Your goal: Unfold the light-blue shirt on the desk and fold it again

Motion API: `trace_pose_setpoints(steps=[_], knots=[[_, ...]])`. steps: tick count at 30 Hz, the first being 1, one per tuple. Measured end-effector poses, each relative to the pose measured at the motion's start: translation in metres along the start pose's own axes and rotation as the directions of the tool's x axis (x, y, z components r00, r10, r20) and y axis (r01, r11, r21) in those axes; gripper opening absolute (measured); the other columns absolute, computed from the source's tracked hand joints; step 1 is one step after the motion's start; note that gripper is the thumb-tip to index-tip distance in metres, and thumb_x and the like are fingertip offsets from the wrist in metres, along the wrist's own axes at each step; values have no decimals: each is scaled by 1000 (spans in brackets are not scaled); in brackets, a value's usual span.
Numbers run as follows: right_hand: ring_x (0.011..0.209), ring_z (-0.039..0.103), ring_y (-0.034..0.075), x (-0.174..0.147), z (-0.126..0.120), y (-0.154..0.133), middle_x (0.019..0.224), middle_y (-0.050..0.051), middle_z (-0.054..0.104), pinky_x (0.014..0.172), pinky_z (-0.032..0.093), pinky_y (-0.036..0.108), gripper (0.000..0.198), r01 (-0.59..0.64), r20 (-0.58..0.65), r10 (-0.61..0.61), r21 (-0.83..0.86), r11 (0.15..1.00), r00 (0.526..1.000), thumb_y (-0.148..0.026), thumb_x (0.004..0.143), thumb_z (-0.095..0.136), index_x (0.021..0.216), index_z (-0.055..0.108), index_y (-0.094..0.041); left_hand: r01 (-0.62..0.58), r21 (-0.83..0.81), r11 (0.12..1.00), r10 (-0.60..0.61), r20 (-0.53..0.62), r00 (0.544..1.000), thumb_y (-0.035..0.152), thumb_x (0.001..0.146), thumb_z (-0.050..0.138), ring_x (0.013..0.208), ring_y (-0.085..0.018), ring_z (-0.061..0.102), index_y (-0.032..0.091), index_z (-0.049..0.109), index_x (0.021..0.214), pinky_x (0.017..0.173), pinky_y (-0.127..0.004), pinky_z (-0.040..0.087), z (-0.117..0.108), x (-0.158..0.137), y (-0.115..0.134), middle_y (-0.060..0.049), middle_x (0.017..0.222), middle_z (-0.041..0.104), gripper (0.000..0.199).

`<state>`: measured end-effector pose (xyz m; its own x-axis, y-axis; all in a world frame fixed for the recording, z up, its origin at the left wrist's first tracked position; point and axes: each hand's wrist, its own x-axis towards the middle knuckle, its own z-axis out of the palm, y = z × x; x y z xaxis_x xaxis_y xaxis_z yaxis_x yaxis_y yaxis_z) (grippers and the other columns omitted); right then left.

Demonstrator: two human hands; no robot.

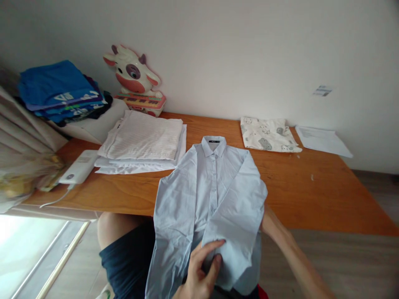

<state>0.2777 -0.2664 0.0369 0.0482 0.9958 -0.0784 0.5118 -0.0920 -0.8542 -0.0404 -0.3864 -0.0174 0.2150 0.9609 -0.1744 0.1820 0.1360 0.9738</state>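
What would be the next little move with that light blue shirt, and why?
Probably smoothing the folded sleeve flat toward the placket. The light blue shirt lies collar-up on the wooden table, its hem hanging over the edge. The left hand pinches the sleeve cuff folded across the front. The right hand is tucked behind the shirt's side, mostly hidden. The fabric looks rumpled there.

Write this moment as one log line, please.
left hand: pinching folded sleeve | light blue collared cotton shirt: half off orange wooden table | right hand: hidden behind shirt
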Motion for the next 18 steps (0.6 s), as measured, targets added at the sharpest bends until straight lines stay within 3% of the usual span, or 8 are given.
trace_pose_setpoints(steps=[3, 6, 8, 10, 12, 14, 16, 18], knots=[[136, 62, 42, -15, -16, 25, 132, 8, 77, 125, 42, 61, 35, -14, 8, 14, 7, 1000, 1000, -52, 89, 76, 120, 81, -36, 8, -44, 999, -1, 155, 988, 45, 94, 76, 129, -33, 69, 32, 83, 125, 119, -46, 52, 5, -19, -22, -11, 129, 79, 34], [139, 62, 37, -23, -29, 38, 140, 7, 74, 124, 43, 61, 45, -99, -67, 117, 229, 968, 991, -54, 94, 65, 133, 76, -34, 113, -70, 991, -81, 355, 931, 47, 85, 84, 139, -37, 63, 30, 78, 134, 125, -49, 46, 17, -29, -33, -11, 142, 74, 52], [140, 63, 34, -23, -32, 39, 143, 5, 73, 121, 48, 58, 50, -154, -55, 194, 419, 895, 979, -60, 100, 53, 141, 70, -35, 193, -160, 968, -130, 339, 932, 47, 82, 86, 147, -38, 56, 28, 65, 150, 131, -51, 37, 27, -26, -26, -13, 155, 64, 74], [141, 63, 31, -22, -29, 34, 148, 5, 70, 116, 54, 55, 56, -201, 3, 229, 490, 848, 973, -65, 102, 47, 149, 62, -37, 302, -364, 881, -184, 324, 928, 46, 81, 88, 149, -36, 53, 28, 44, 164, 131, -51, 35, 36, -17, -15, -14, 163, 56, 96], [147, 57, 30, -19, -25, 30, 155, 4, 63, 120, 51, 51, 63, -222, 38, 227, 411, 884, 973, -65, 98, 60, 155, 54, -36, 507, -529, 680, -300, 430, 852, 49, 79, 88, 140, -36, 62, 28, 42, 164, 123, -52, 46, 45, -9, -6, -15, 154, 63, 99], [154, 47, 29, -16, -20, 26, 163, 4, 56, 129, 40, 50, 76, -185, 15, 189, 304, 935, 982, -56, 92, 75, 160, 47, -35, 687, -496, 531, -392, 575, 718, 50, 72, 94, 124, -38, 71, 24, 58, 149, 107, -51, 56, 55, -6, -7, -15, 134, 75, 89], [157, 43, 30, -13, -17, 25, 167, 6, 51, 133, 32, 50, 79, -139, -5, 145, 252, 958, 989, -52, 92, 77, 161, 44, -34, 724, -383, 573, -421, 621, 661, 48, 62, 101, 118, -39, 72, 21, 67, 135, 101, -49, 58, 66, -8, -16, -13, 123, 78, 85], [155, 46, 31, -10, -15, 25, 166, 6, 51, 132, 33, 51, 77, -115, -29, 125, 235, 965, 992, -51, 94, 74, 161, 43, -33, 669, -319, 672, -419, 581, 698, 49, 58, 103, 121, -37, 68, 21, 66, 134, 103, -47, 56, 78, -11, -29, -12, 125, 76, 89]])
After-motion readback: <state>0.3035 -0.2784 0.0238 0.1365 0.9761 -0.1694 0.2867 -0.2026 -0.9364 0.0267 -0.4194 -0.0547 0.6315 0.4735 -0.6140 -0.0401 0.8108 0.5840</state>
